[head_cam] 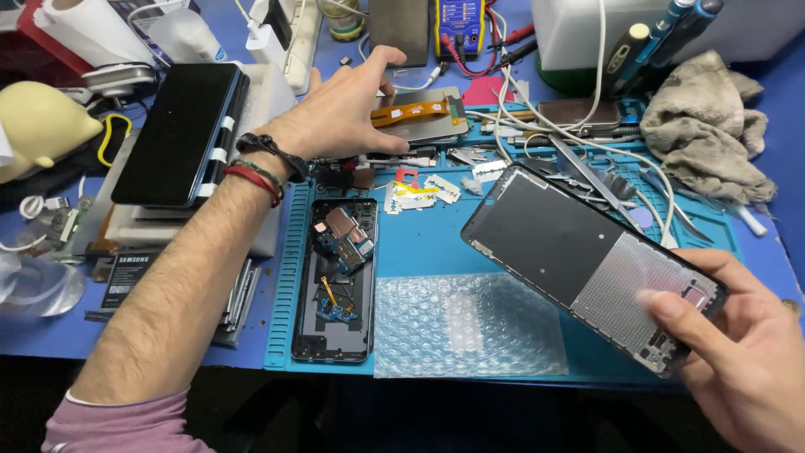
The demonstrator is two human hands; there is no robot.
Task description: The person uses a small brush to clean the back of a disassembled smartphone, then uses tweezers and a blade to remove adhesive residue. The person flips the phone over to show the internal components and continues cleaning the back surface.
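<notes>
Right hand (742,361) grips a phone frame (587,260) at its lower right end, thumb pressed on the face, fingers curled under; the frame is tilted, lifted above the blue mat (503,243), dark panel half toward upper left, silvery mesh half toward the hand. Left hand (344,109) reaches across to the top of the mat, fingers spread and loosely open, fingertips resting on a grey screen panel (423,117) with an orange flex cable (411,111) across it; cannot tell if it is actually pinched or only touched. Bracelets (264,172) on the left wrist, pink sleeve (117,428) at the elbow. On the mat below the left hand lies an opened phone body (335,281), circuit boards showing, flat and apart from both hands. Just right of it, a bubble wrap sheet (470,323) lies flat at the mat's near edge. Small stickers and scraps (419,193) sit between the phone body and the panel. Left of the mat, a dark phone (180,134) rests on a stack. Grey rag (708,126) at far right, white cables (537,117) looping over the mat's top, multimeter (459,25) behind.
</notes>
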